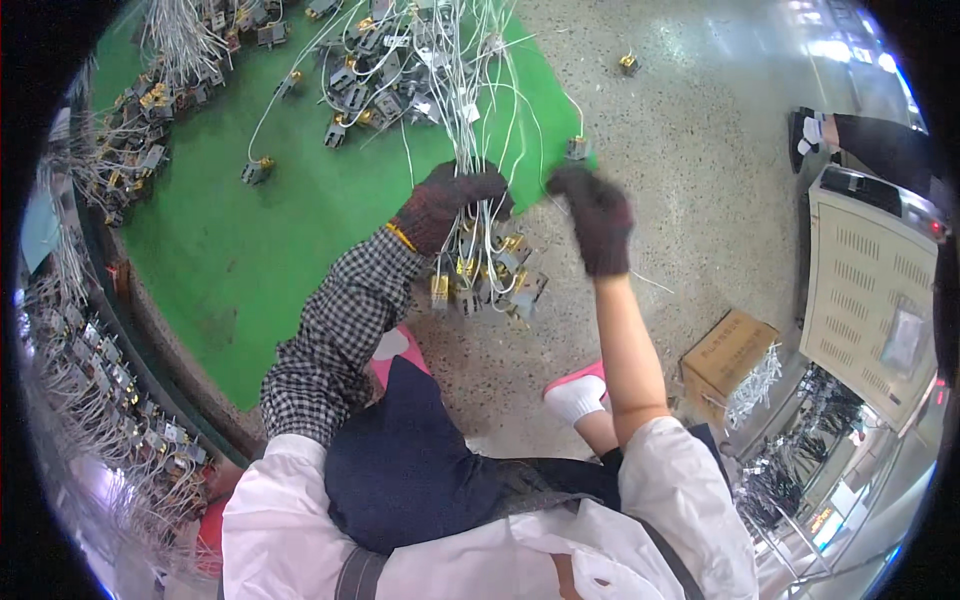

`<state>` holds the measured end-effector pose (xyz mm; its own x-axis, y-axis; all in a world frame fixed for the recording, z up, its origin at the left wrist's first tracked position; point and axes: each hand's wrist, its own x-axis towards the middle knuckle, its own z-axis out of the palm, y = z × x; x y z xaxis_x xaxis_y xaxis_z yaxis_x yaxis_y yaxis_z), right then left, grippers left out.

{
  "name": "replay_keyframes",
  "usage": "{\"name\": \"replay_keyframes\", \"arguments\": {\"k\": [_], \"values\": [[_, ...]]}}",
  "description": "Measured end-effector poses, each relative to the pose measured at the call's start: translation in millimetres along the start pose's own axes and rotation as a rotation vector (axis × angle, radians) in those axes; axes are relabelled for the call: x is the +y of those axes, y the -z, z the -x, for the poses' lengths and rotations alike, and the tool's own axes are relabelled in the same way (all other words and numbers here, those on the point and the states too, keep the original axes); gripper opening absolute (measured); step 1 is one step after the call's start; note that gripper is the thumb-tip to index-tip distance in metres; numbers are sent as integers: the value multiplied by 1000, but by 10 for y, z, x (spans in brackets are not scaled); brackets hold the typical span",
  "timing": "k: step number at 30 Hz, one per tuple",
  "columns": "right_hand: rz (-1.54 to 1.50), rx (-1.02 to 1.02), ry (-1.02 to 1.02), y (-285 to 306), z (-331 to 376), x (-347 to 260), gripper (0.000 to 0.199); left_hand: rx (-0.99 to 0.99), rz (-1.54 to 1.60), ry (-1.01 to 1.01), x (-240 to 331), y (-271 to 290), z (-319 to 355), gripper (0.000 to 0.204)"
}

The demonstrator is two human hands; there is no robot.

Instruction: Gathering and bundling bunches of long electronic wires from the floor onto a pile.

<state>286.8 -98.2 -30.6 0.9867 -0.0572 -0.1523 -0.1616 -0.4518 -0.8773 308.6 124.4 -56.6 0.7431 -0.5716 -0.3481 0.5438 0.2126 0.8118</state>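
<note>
My left hand (455, 205), in a dark knitted glove, is closed round a bundle of white wires (462, 120). Below the fist hang several small grey-and-yellow electrical parts (490, 270) on those wires. More of the wires run up past the hand toward a heap of similar parts (375, 85) on a green mat (300, 200). My right hand (590, 215), gloved too and blurred by motion, is held to the right with its fingers drawn together; what they hold is unclear. Just above its fingertips is a single part (578, 148) with a wire.
More wired parts lie along the mat's left side (150, 110) and on a rack (130, 390) at far left. One loose part (628, 65) sits on the speckled floor. At right stand a cardboard box (735, 350), a beige machine (865, 290) and another person's foot (808, 140).
</note>
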Motion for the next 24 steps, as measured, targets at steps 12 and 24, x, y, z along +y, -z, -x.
{"name": "replay_keyframes", "arguments": {"k": [12, 24], "values": [[1094, -72, 218, 226, -413, -398, 19, 115, 249, 99, -56, 21, -75, 40], [791, 608, 769, 219, -734, -836, 36, 51, 239, 115, -95, -231, 152, 30]]}}
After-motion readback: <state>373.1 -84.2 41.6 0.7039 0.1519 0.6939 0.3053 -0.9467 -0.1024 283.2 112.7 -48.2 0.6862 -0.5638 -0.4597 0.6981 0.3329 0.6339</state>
